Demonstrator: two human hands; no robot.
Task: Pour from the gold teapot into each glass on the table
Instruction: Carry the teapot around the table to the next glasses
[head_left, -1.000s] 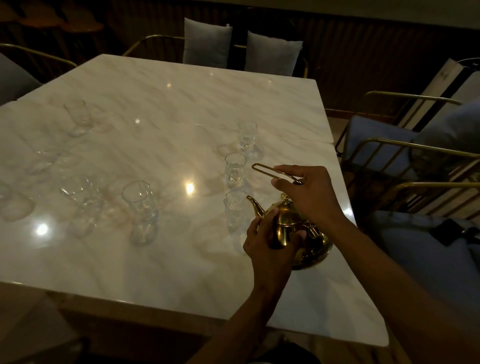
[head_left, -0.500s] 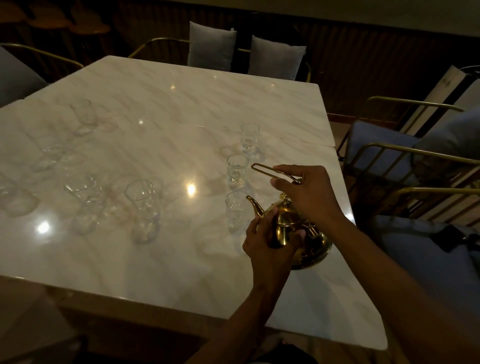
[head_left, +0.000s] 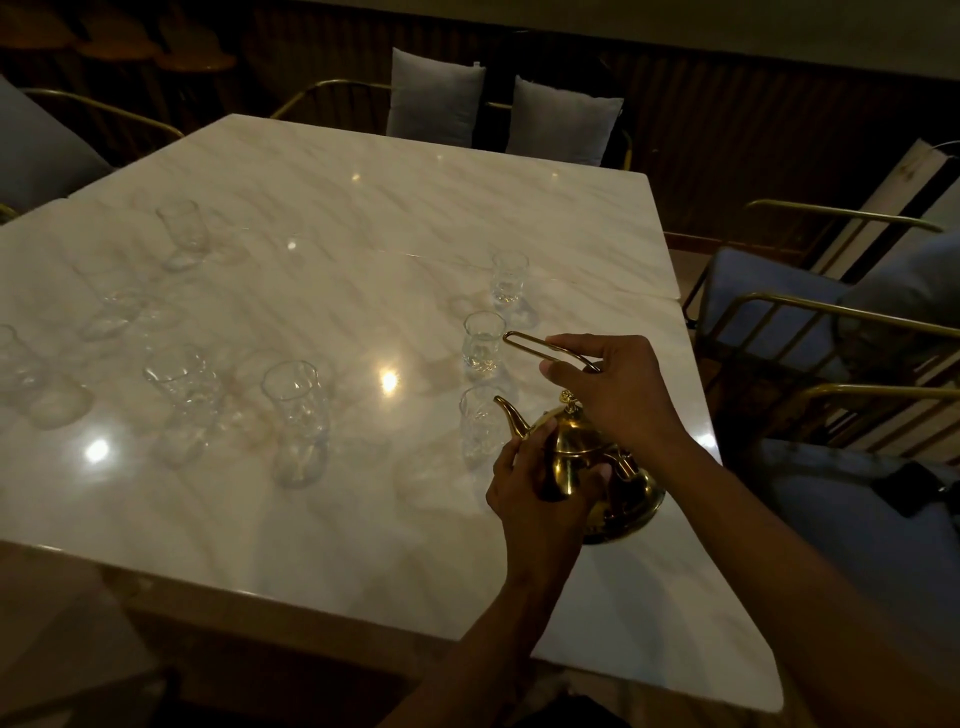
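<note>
The gold teapot (head_left: 582, 457) stands near the right edge of the marble table (head_left: 337, 208), its spout pointing left at the nearest clear glass (head_left: 480, 426). My right hand (head_left: 618, 389) grips the teapot's thin wire handle from above. My left hand (head_left: 540, 493) cups the pot's body on its left side. Two more glasses (head_left: 483, 345) (head_left: 509, 278) stand in a row beyond the nearest one. Several other clear glasses, among them one at the middle (head_left: 296, 421) and one at the far left (head_left: 179, 234), are spread over the table's left half.
Gold-framed chairs with blue cushions (head_left: 769, 291) stand close to the table's right edge. Two grey cushions (head_left: 436, 98) sit on seats behind the far edge. A dark object lies on the near right seat (head_left: 904, 488).
Both hands stay on the teapot in the same hold. The view has shifted slightly; the pot and glasses have not visibly moved.
</note>
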